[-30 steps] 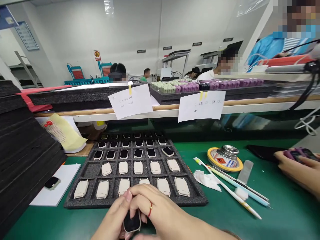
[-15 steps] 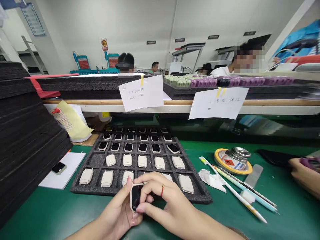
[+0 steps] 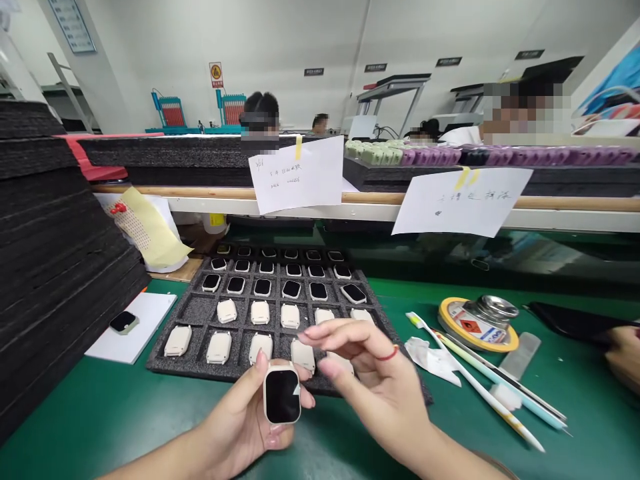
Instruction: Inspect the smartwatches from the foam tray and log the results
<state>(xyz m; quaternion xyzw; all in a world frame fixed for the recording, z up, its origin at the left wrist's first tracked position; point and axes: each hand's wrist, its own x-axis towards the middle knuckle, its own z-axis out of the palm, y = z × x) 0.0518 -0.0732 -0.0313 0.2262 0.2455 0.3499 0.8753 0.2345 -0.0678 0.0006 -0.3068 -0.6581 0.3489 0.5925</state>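
Note:
My left hand (image 3: 245,420) grips a strapless smartwatch case (image 3: 282,396) by its edges, black screen facing me and pale rim around it. A small light patch shows at the screen's right edge. To the right, my right hand (image 3: 375,387) is raised with fingers apart and nothing between them, a red band at one finger's base. It hangs over the near right part of a black foam tray (image 3: 193,310), hiding some of it. In the tray's near rows, cream watch cases (image 3: 219,347) lie back up; farther rows hold cases (image 3: 263,287) screen up.
Left stand stacked black foam trays (image 3: 60,280) and a white pad (image 3: 137,330) bearing another watch case (image 3: 124,323). At right lie a yellow-rimmed metal tin (image 3: 475,327), a toothbrush (image 3: 480,383), crumpled tissue (image 3: 433,360) and a co-worker's hand (image 3: 625,353). A shelf (image 3: 370,212) crosses behind.
My right hand has let go of the watch case and moved up and right, its fingers spreading. The case now faces me more fully in my left hand. The view has shifted slightly.

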